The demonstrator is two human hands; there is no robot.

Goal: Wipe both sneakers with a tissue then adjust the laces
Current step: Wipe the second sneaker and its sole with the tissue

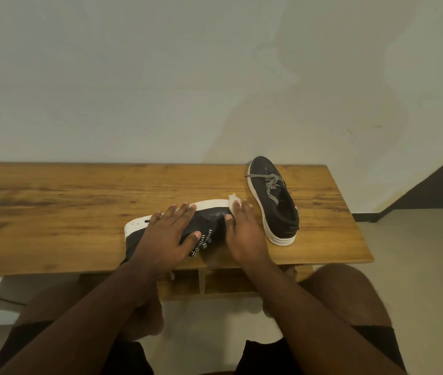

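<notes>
A black sneaker with a white sole lies on its side on the wooden bench, sole turned away from me. My left hand rests on its upper with fingers spread and straight, holding it down. My right hand presses a white tissue against the toe end of the sole; only a corner of the tissue shows past my fingertips. The second black sneaker stands upright at the right, apart from both hands, with its black-and-white laces loose.
The bench ends just right of the second sneaker, and its front edge runs under my wrists. Open shelves sit below the top. A pale wall stands right behind the bench. My knees are in front.
</notes>
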